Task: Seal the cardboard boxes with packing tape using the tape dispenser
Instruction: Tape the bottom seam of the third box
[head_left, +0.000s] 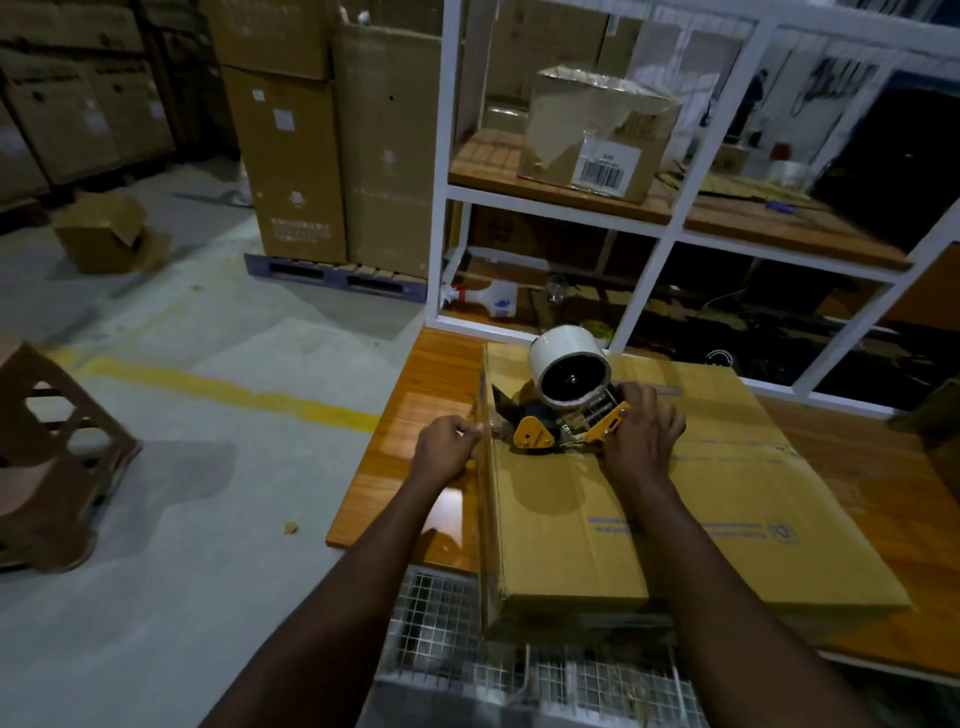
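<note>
Cardboard lies beneath both forearms, which stretch forward over a flat cardboard box (649, 519) on a wooden table (415, 415). The right hand (644, 441) curls round the handle of the yellow tape dispenser (550, 421), which sits on the box's far left part. The left hand (444, 449) pinches clear tape (485, 436) at the box's left edge. Beyond the box stand white shelving (441, 208) and stacked cartons (332, 130); left of it is grey concrete floor (208, 467).

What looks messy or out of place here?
A small cardboard box lies tipped over on the floor at the left, with a flap hanging open. A spray bottle lies on its side low in the white rack.
</note>
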